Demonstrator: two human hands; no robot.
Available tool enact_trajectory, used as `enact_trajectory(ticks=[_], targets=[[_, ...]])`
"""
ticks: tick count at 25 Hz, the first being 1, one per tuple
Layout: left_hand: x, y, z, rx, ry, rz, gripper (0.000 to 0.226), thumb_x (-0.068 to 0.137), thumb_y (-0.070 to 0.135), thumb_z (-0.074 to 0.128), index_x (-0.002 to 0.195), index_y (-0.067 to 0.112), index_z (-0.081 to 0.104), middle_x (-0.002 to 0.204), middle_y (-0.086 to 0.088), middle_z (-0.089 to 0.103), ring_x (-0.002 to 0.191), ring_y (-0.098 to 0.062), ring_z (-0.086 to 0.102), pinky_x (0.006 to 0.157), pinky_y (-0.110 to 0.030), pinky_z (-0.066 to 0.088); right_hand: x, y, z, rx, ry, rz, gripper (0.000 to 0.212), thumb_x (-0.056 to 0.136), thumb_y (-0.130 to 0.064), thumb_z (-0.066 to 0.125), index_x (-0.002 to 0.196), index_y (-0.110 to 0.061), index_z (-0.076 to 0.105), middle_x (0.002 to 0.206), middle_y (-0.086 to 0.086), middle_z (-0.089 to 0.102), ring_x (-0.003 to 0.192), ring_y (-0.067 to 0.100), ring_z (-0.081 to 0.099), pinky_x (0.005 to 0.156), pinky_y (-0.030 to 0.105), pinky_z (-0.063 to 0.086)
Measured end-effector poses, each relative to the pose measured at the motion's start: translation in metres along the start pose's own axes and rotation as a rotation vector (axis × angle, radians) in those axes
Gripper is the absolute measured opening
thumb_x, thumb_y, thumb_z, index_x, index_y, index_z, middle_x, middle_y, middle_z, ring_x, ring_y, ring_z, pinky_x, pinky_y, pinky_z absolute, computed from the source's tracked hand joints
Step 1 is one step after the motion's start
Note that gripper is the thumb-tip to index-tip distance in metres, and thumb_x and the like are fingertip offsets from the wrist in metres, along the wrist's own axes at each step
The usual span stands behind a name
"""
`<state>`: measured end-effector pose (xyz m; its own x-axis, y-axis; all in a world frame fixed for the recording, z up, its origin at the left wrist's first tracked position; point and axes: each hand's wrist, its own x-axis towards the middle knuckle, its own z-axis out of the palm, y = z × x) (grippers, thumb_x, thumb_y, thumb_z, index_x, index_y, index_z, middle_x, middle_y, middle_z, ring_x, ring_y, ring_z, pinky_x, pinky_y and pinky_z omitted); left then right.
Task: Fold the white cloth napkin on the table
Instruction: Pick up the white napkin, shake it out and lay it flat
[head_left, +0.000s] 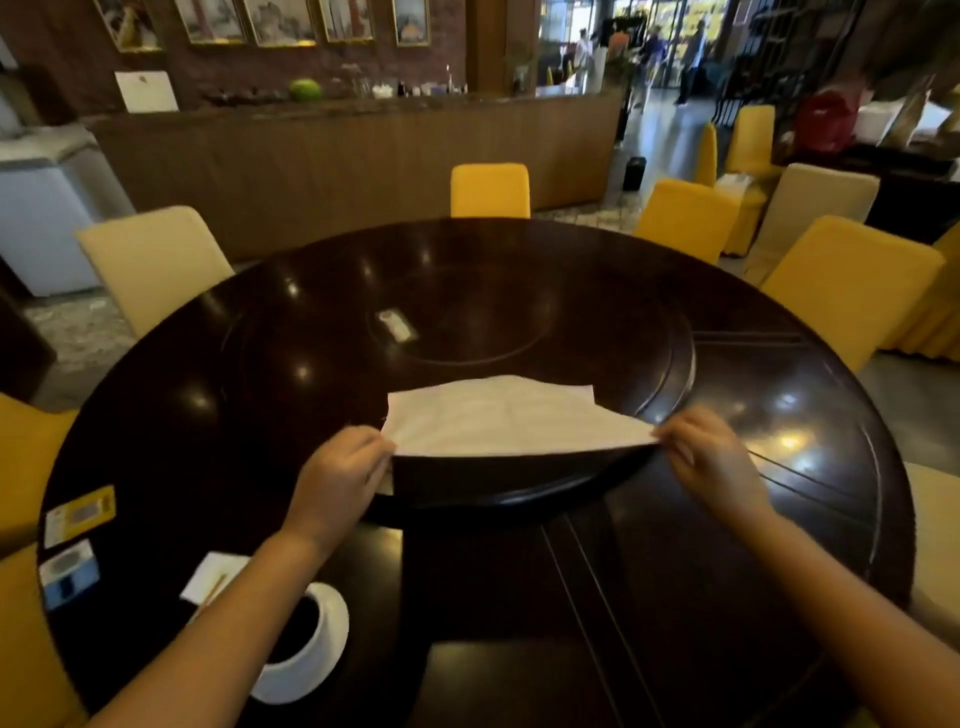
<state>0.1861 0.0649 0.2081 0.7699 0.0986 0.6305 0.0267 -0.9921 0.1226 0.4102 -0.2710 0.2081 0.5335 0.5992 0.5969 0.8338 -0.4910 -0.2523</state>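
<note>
The white cloth napkin (498, 418) lies on the dark round table (675, 597), spread across the near part of the raised centre disc. Its near edge is lifted off the wood and stretched taut between both hands, casting a dark shadow below. My left hand (340, 475) pinches the near left corner. My right hand (714, 460) pinches the near right corner. The far edge of the napkin rests flat, with both far corners visible.
A white roll of tape or paper (306, 647) stands near my left forearm, beside a small white packet (210, 577). Two cards (78, 514) lie at the table's left edge. A small item (397, 325) sits on the centre disc. Yellow and beige chairs (490, 189) ring the table.
</note>
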Motion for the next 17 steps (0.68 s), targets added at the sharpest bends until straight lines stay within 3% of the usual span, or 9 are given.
enact_trajectory(ticks=[4, 10, 14, 17], targets=[[-0.088, 0.010, 0.065, -0.118, -0.243, -0.135, 0.008, 0.079, 0.004, 0.062, 0.083, 0.006, 0.068, 0.081, -0.007, 0.065, 0.073, -0.025, 0.063, 0.064, -0.029, 0.049, -0.102, 0.002, 0.050, -0.059, -0.218, 0.061, 0.020, 0.067, 0.005, 0.074, 0.082, -0.007, 0.069, 0.081, 0.010, 0.064, 0.071, 0.029, 0.061, 0.057, 0.032, 0.049], [-0.179, 0.030, 0.109, -0.206, -0.473, -0.274, 0.010, 0.078, -0.003, 0.067, 0.083, 0.006, 0.068, 0.086, -0.007, 0.066, 0.077, -0.025, 0.062, 0.067, -0.030, 0.051, -0.198, 0.009, 0.089, -0.086, -0.364, 0.085, 0.026, 0.061, 0.006, 0.078, 0.082, -0.004, 0.068, 0.081, 0.012, 0.066, 0.072, 0.028, 0.062, 0.057, 0.036, 0.051], [-0.213, 0.047, 0.099, -0.235, -0.552, -0.334, 0.014, 0.076, -0.006, 0.069, 0.083, 0.006, 0.067, 0.085, -0.006, 0.064, 0.080, -0.022, 0.061, 0.073, -0.023, 0.047, -0.236, 0.006, 0.088, -0.062, -0.448, 0.072, 0.027, 0.064, 0.007, 0.075, 0.088, -0.002, 0.068, 0.085, 0.014, 0.066, 0.076, 0.029, 0.062, 0.062, 0.035, 0.050], [-0.231, 0.058, 0.089, -0.264, -0.521, -0.345, 0.004, 0.082, 0.002, 0.064, 0.084, 0.005, 0.066, 0.087, -0.005, 0.063, 0.084, -0.017, 0.058, 0.080, -0.015, 0.040, -0.253, 0.002, 0.078, -0.057, -0.468, 0.055, 0.028, 0.064, 0.009, 0.073, 0.091, 0.001, 0.068, 0.087, 0.017, 0.066, 0.078, 0.031, 0.063, 0.064, 0.037, 0.052]])
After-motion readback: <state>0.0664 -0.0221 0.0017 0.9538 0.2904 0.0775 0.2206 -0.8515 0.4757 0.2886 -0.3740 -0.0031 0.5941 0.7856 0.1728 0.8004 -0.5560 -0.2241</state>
